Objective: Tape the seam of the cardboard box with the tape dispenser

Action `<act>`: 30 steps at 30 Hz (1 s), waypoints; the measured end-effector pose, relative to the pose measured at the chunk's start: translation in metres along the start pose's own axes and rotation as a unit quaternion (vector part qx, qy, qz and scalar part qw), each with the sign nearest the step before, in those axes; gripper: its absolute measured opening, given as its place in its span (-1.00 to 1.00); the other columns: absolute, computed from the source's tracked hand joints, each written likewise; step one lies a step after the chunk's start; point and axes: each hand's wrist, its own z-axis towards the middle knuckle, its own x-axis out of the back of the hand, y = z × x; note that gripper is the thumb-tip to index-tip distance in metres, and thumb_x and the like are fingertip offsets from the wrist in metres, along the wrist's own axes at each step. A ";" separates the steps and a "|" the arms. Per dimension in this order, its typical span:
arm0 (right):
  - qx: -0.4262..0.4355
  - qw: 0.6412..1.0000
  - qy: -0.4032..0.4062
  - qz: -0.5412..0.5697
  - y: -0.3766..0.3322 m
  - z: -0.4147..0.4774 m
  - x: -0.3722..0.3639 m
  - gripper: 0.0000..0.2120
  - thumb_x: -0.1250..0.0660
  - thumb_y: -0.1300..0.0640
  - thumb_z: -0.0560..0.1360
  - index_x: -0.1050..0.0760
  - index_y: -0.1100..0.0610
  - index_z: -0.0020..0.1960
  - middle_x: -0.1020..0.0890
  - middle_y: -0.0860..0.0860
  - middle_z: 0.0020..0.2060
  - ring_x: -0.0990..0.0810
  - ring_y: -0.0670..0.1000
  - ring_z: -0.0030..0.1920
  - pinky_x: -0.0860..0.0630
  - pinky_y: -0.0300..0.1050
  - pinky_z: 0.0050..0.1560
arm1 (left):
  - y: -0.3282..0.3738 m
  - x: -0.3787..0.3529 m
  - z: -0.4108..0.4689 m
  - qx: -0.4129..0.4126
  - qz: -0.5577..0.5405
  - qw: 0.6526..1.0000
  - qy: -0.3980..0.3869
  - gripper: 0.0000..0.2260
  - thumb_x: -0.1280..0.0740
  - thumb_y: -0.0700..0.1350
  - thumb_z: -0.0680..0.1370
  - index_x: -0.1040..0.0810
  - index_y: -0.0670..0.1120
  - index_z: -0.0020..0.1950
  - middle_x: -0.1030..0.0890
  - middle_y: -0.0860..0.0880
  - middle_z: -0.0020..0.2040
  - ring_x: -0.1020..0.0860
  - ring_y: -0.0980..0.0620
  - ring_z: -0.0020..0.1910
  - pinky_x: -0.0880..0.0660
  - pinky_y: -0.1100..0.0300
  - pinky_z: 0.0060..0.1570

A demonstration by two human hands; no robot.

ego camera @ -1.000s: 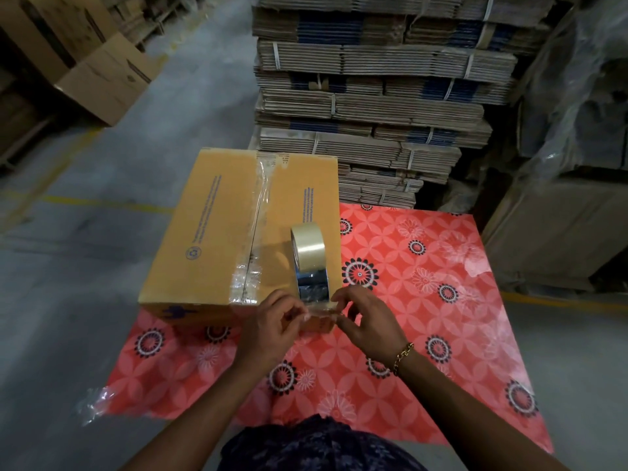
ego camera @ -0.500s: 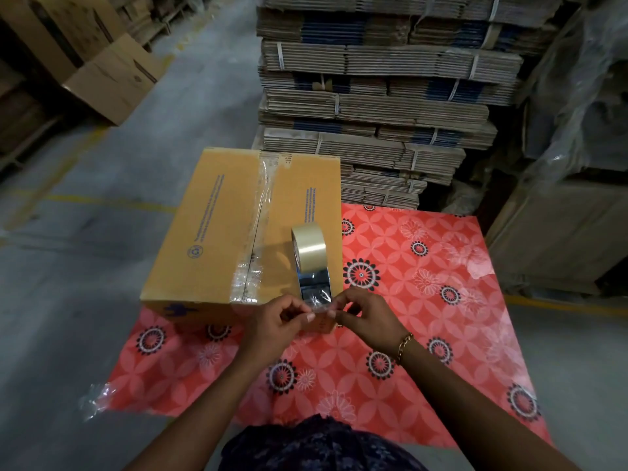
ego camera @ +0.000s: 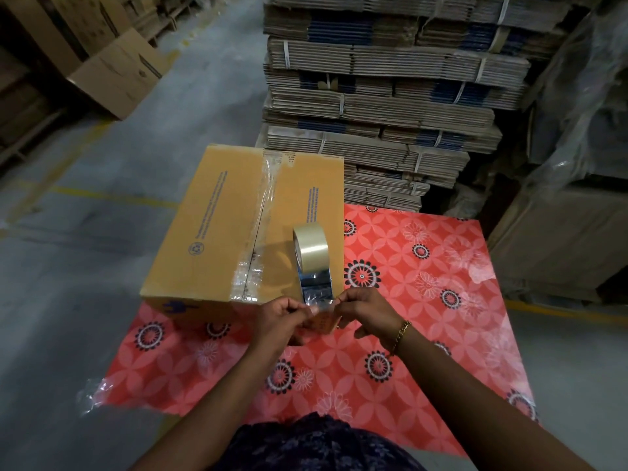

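A closed yellow-brown cardboard box (ego camera: pixel 217 226) stands on a red patterned sheet (ego camera: pixel 424 300). Clear tape (ego camera: pixel 261 212) runs along its centre seam from far edge to near edge. A tape dispenser (ego camera: pixel 311 253) with a clear roll rests on the box's near right corner. A short strip of tape stretches from it toward me. My left hand (ego camera: pixel 282 317) pinches the strip's left edge at the box's front edge. My right hand (ego camera: pixel 367 311) pinches the strip's right edge, a bracelet on its wrist.
A tall stack of bundled flat cartons (ego camera: pixel 384 96) rises right behind the box. Plastic-wrapped goods (ego camera: pixel 577 130) stand at the right. An open carton (ego camera: pixel 119 73) lies on the grey floor at far left. A scrap of clear film (ego camera: pixel 95 392) sits at the sheet's near left corner.
Both hands stay at the free tape end by the dispenser, and the strip is drawn out slightly further over the box's front edge. The box and dispenser have not moved.
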 end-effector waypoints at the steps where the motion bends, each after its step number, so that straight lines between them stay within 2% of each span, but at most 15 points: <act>1: -0.004 1.000 0.001 0.007 0.000 0.000 0.000 -0.92 -0.37 0.26 0.45 -0.62 0.12 -0.16 -0.66 0.14 -0.28 -0.62 0.01 -0.30 -0.42 -0.24 -0.47 | 0.001 -0.001 0.000 0.005 -0.004 1.000 0.004 -0.88 -0.54 -0.21 0.45 -0.61 -0.15 -0.19 -0.66 -0.10 -0.30 -0.59 0.10 -0.53 -0.48 0.26 -0.55; 6: -0.017 0.999 0.009 0.030 0.000 0.001 -0.003 -0.97 -0.41 0.25 0.43 -0.62 0.16 -0.17 -0.63 0.10 -0.36 -0.61 -0.02 -0.36 -0.41 -0.26 -0.47 | 0.005 -0.009 -0.002 0.025 -0.031 0.999 0.012 -0.83 -0.51 -0.26 0.47 -0.54 -0.16 -0.23 -0.64 -0.13 -0.33 -0.55 0.11 -0.59 -0.44 0.29 -0.59; 12: 0.005 0.998 0.043 0.037 0.002 0.001 -0.013 -0.95 -0.45 0.20 0.43 -0.60 0.16 -0.19 -0.60 0.04 -0.44 -0.55 -0.02 -0.42 -0.38 -0.27 -0.52 | 0.003 -0.015 -0.001 0.021 -0.044 0.998 0.033 -0.77 -0.48 -0.30 0.49 -0.47 -0.16 -0.26 -0.58 -0.01 -0.47 -0.51 0.13 -0.62 -0.41 0.29 -0.61; 16: 0.031 0.994 0.083 0.063 0.005 -0.002 -0.022 -0.85 -0.46 0.23 0.41 -0.49 0.13 -0.12 -0.59 0.04 -0.41 -0.54 0.02 -0.41 -0.41 -0.24 -0.56 | 0.000 -0.019 0.000 0.024 -0.031 0.998 0.055 -0.77 -0.46 -0.32 0.48 -0.45 -0.12 -0.25 -0.57 -0.08 -0.38 -0.51 0.14 -0.60 -0.42 0.25 -0.60; 18: 0.024 0.990 0.093 0.105 0.006 -0.004 -0.023 -0.73 -0.44 0.25 0.42 -0.36 0.09 -0.05 -0.60 -0.01 -0.42 -0.53 -0.01 -0.46 -0.39 -0.24 -0.56 | 0.000 -0.016 0.000 0.023 -0.041 0.997 0.056 -0.71 -0.45 -0.36 0.48 -0.36 -0.10 -0.21 -0.51 -0.11 -0.33 -0.51 0.15 -0.57 -0.40 0.26 -0.62; 20: 0.017 0.988 0.086 0.124 0.007 -0.006 -0.022 -0.72 -0.41 0.26 0.44 -0.33 0.09 -0.01 -0.63 -0.03 -0.42 -0.53 -0.04 -0.49 -0.38 -0.25 -0.54 | 0.001 -0.013 0.001 0.019 -0.040 0.998 0.045 -0.66 -0.46 -0.37 0.47 -0.31 -0.09 -0.15 -0.48 -0.09 -0.30 -0.53 0.12 -0.51 -0.41 0.25 -0.61; 24: 0.018 0.988 0.075 0.133 0.012 -0.008 -0.026 -0.68 -0.46 0.18 0.44 -0.40 0.13 0.10 -0.67 0.07 -0.23 -0.62 0.05 -0.34 -0.46 -0.23 -0.51 | 0.002 -0.010 0.002 0.007 -0.030 0.999 0.019 -0.71 -0.48 -0.34 0.46 -0.40 -0.14 -0.03 -0.54 -0.07 -0.26 -0.57 0.05 -0.42 -0.45 0.21 -0.54; 27: 0.032 0.985 0.078 0.151 0.013 -0.007 -0.029 -0.68 -0.45 0.27 0.45 -0.44 0.21 0.15 -0.64 0.08 -0.27 -0.63 -0.02 -0.38 -0.47 -0.21 -0.47 | 0.003 -0.012 -0.001 0.005 -0.038 0.999 0.013 -0.69 -0.47 -0.34 0.48 -0.42 -0.24 0.12 -0.61 0.00 -0.33 -0.62 0.10 -0.46 -0.46 0.25 -0.54; 30: 0.040 0.984 0.084 0.155 0.013 -0.008 -0.026 -0.70 -0.46 0.27 0.45 -0.48 0.21 0.14 -0.63 0.08 -0.31 -0.63 -0.03 -0.41 -0.45 -0.20 -0.46 | 0.005 -0.013 -0.004 0.005 -0.052 0.999 0.004 -0.74 -0.40 -0.38 0.52 -0.41 -0.26 0.13 -0.64 -0.03 -0.32 -0.63 0.09 -0.50 -0.45 0.29 -0.57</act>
